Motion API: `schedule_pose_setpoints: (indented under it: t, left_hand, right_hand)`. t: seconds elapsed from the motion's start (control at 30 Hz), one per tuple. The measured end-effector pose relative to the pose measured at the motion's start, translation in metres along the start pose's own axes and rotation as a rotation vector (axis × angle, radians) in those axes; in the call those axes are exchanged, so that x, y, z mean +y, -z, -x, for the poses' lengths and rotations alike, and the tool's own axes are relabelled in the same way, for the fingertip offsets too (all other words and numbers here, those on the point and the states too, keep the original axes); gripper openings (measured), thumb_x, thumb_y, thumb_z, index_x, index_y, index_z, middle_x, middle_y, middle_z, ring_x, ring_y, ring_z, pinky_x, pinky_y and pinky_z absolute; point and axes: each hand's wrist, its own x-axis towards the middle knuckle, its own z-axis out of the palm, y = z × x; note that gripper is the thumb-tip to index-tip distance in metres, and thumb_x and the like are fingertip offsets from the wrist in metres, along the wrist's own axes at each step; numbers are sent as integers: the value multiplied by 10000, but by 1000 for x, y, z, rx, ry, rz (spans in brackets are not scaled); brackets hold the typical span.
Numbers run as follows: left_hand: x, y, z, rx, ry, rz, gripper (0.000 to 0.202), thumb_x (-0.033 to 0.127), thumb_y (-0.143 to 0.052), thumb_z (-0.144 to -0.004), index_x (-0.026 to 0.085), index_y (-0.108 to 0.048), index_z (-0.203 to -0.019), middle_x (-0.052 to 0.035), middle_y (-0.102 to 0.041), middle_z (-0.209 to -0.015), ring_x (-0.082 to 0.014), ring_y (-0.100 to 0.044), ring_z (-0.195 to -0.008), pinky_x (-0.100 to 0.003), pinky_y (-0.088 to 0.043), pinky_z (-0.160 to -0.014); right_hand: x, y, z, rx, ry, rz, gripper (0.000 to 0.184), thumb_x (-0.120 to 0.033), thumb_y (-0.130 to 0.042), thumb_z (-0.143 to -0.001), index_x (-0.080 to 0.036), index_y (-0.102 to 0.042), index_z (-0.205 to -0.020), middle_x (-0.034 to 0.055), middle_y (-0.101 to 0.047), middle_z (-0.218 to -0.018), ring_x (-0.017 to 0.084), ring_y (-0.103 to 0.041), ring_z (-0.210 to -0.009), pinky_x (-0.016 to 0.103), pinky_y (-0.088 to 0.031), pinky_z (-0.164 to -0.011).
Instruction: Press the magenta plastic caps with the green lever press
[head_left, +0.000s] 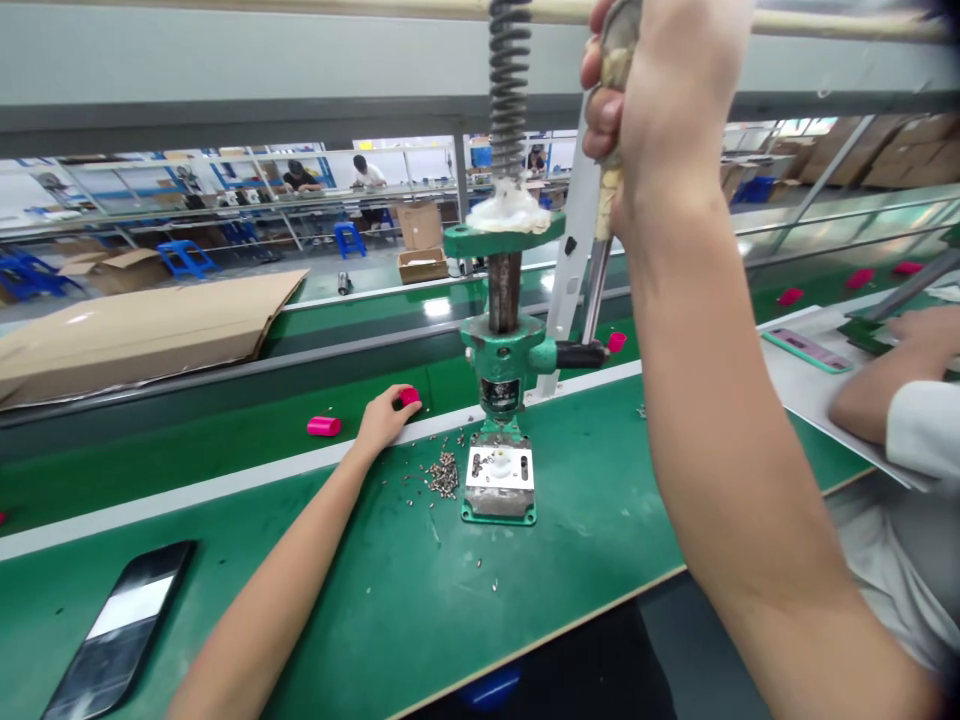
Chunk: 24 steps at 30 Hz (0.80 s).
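Note:
My left hand reaches to the sunken green strip behind the bench and has its fingers closed around a pink cylindrical part. Raised at the upper right, my right hand is wrapped round the taped lever handle of a green hand press. A white fixture plate with a round raised centre lies on the press base. Left of that base is a pile of small metal pins, some scattered around it. Another pink cylinder lies left of my left hand.
A dark phone rests on the bench at lower left. Flat cardboard lies beyond the strip. To the right, a co-worker's arm is near a pink-screened phone. More pink parts lie along the strip.

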Motion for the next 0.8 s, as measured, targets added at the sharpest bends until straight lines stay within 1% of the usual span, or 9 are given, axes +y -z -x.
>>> schedule_pose_setpoints:
  t: [0.07, 0.13, 0.23, 0.3, 0.4, 0.47, 0.6, 0.7, 0.8]
  left_hand:
    - [-3, 3, 5, 69, -46, -1, 463, 435, -702, -855, 177, -669, -1237, -150, -700, -1322, -349, -606, -1303, -537, -451, -1133]
    - [16, 11, 17, 140, -170, 110, 553, 498, -668, -894, 171, -615, -1337, -165, -614, -1447, -348, -529, -1397, -556, -394, -1191]
    - [78, 30, 39, 69, -390, 483, 570, 585, -523, -994, 226, -536, -1437, -133, -617, -1446, -306, -583, -1347, -520, -455, -1161]
    - [129, 43, 48, 43, -536, 658, 622, 658, -528, -977, 263, -523, -1458, -108, -605, -1456, -304, -573, -1361, -488, -468, -1155]
    - [194, 53, 53, 39, -639, 702, 661, 657, -678, -897, 291, -543, -1430, -88, -598, -1433, -309, -581, -1323, -469, -483, -1117]
    - [220, 53, 52, 124, -599, 658, 573, 582, -750, -875, 280, -595, -1337, -83, -641, -1316, -289, -605, -1243, -458, -497, -1074]
    - [238, 44, 49, 296, -523, 613, 374, 482, -776, -871, 221, -667, -1115, -82, -673, -1140, -257, -600, -1181, -422, -480, -1069]
    - [241, 38, 46, 216, -566, 765, 339, 450, -729, -911, 198, -639, -1120, -70, -710, -1085, -212, -660, -1049, -368, -518, -986]
    - [244, 36, 43, 209, -569, 824, 297, 456, -708, -920, 189, -646, -1036, -58, -718, -996, -197, -675, -943, -341, -532, -907]
  right_hand:
    - [4, 1, -2, -5, -5, -2, 321, -275, -329, -1048, -165, -487, -791, -49, -538, -626, 24, -373, -441, 178, -262, -494]
    - [9, 3, -4, -19, 12, 4, 324, -300, -295, -1059, -167, -467, -818, -52, -565, -683, 12, -388, -444, 167, -289, -495]
    - [12, 5, -4, -24, 48, 24, 303, -290, -263, -1097, -182, -437, -874, -65, -560, -718, 15, -380, -418, 164, -290, -453]
    - [11, 5, 2, -43, 92, 16, 266, -291, -278, -1124, -196, -435, -931, -76, -542, -711, 29, -365, -420, 181, -266, -414]
    - [8, 5, 18, -93, 87, -14, 249, -404, -323, -1138, -229, -433, -999, -83, -510, -699, 57, -326, -433, 226, -228, -386]
    - [8, 5, 30, -124, -5, -63, 271, -508, -375, -1122, -256, -424, -1037, -94, -428, -644, 76, -266, -440, 239, -169, -397]
    - [4, 4, 40, -113, -111, -135, 430, -699, -406, -1062, -270, -444, -1049, -71, -228, -612, 100, -136, -520, 268, -69, -477]
    - [-18, 0, 22, -93, -87, -176, 333, -576, -305, -1127, -282, -457, -1152, -46, -205, -671, 118, -120, -551, 296, -88, -497]
    - [-50, -13, -16, -115, -51, -216, 318, -493, -138, -1147, -318, -371, -1275, -26, -268, -744, 131, -174, -582, 287, -155, -501]
